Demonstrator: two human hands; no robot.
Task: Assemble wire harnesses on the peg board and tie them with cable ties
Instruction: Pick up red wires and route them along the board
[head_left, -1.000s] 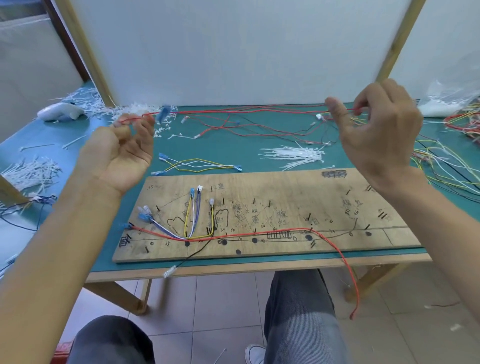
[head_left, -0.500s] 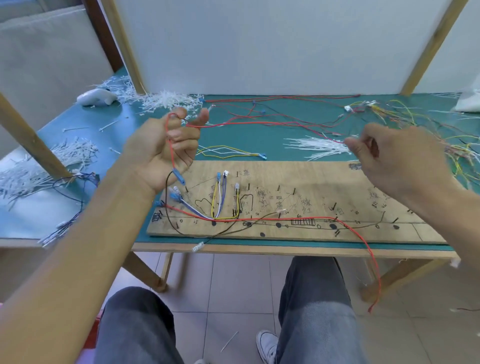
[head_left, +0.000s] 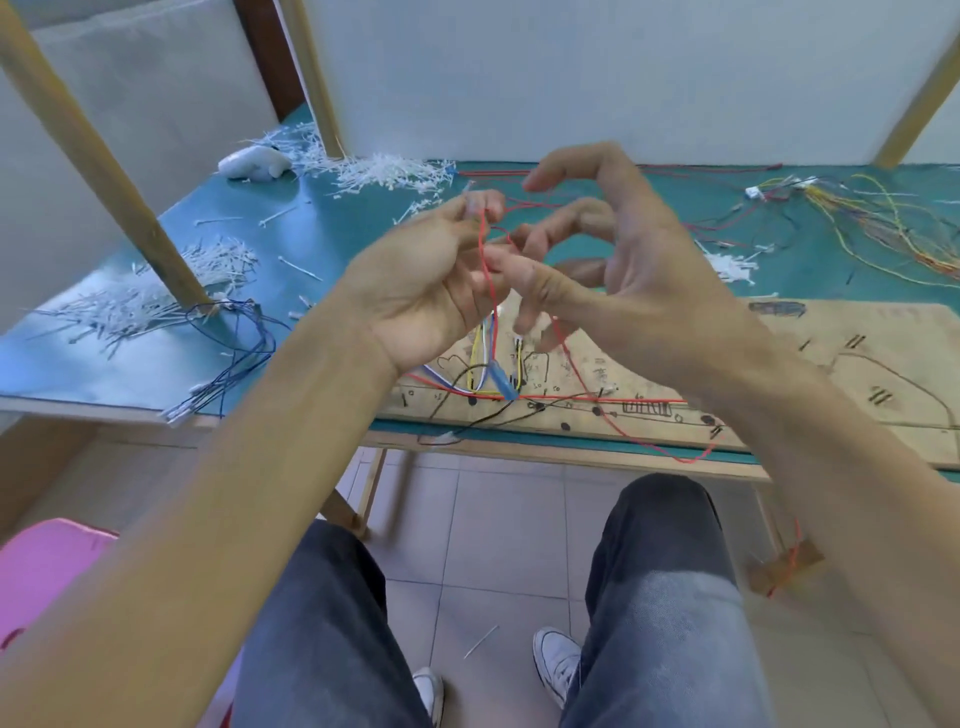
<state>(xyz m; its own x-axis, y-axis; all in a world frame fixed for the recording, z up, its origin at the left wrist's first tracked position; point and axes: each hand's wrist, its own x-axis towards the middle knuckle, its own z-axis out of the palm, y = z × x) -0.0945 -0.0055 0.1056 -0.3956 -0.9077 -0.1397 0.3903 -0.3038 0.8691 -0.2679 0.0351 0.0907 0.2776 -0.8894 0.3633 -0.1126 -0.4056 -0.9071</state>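
A wooden peg board (head_left: 841, 374) lies along the table's front edge, with yellow, blue, black and red wires routed over its left part. Both hands are raised above the board's left end and meet there. My left hand (head_left: 431, 280) pinches a red wire (head_left: 488, 291) at its fingertips; the wire hangs down to a blue connector (head_left: 503, 384) just over the board. My right hand (head_left: 618, 270) has curled fingers touching the same red wire beside the left fingers. Another red wire (head_left: 649, 401) runs along the board and loops off its front edge.
Heaps of white cable ties (head_left: 384, 169) lie at the back left, more white cable ties (head_left: 150, 296) at the far left, and a few (head_left: 730, 267) behind the board. A tangle of coloured wires (head_left: 878, 228) fills the back right. A dark blue wire bundle (head_left: 234, 358) hangs off the left edge.
My hands have come together from wide apart and now meet over the board's left end. The red wire, earlier stretched between them, now hangs from my left fingers. The view shifted left.
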